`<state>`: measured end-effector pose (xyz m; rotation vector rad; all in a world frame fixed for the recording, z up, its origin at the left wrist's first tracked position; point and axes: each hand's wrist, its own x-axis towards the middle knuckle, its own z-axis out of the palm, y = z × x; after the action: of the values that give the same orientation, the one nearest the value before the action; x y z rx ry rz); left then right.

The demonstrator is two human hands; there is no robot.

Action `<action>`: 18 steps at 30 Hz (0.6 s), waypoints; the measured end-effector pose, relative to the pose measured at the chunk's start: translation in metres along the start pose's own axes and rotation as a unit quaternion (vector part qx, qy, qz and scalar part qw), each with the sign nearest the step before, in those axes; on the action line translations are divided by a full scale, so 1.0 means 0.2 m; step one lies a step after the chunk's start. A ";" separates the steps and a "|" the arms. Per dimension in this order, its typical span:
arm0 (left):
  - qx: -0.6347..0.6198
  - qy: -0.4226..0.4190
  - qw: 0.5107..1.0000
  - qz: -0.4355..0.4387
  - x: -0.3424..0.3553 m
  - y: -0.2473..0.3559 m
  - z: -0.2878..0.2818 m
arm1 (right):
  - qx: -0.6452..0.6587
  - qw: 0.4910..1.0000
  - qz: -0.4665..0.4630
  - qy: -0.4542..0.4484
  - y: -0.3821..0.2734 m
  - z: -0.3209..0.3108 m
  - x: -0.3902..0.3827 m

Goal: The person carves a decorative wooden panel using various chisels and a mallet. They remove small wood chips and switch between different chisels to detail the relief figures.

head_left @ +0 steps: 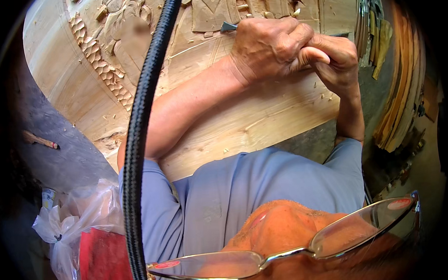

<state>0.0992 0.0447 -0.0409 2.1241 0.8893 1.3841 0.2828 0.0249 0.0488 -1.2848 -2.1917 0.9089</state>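
My left hand (266,45) is closed around a carving chisel, its fingers curled. The chisel's flat metal blade (228,27) pokes out on the left side of that fist, low over the carved wood. My right hand (333,59) is closed too and pressed against the left one, at the chisel's rear end; the handle is hidden inside the two fists. Beneath both hands lies a large pale wooden panel (262,119), with figures in relief (212,14) along its far part and a scalloped carved band (95,53) at the left.
Small wood chips (226,151) lie scattered on the panel. Several more carving tools (365,26) stand in a row at the far right, beside stacked wooden boards (399,79). Lower left are a clear plastic bag (71,229), a red item (107,260) and a short stick (39,140). A black braided cable (139,108) crosses the view.
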 end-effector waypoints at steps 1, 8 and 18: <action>0.007 -0.002 1.000 -0.008 -0.01 0.00 0.00 | -0.001 1.000 -0.002 0.002 0.00 0.00 0.00; 0.012 -0.004 1.000 -0.029 -0.02 0.01 0.01 | 0.007 1.000 -0.010 0.004 0.02 0.03 -0.04; 0.025 0.003 0.999 -0.033 -0.02 -0.02 -0.06 | 0.041 0.998 -0.037 0.021 -0.02 0.10 0.04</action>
<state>0.0856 0.0455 -0.0406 2.1084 0.9976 1.3502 0.2633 0.0234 0.0390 -1.1660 -2.1333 0.9239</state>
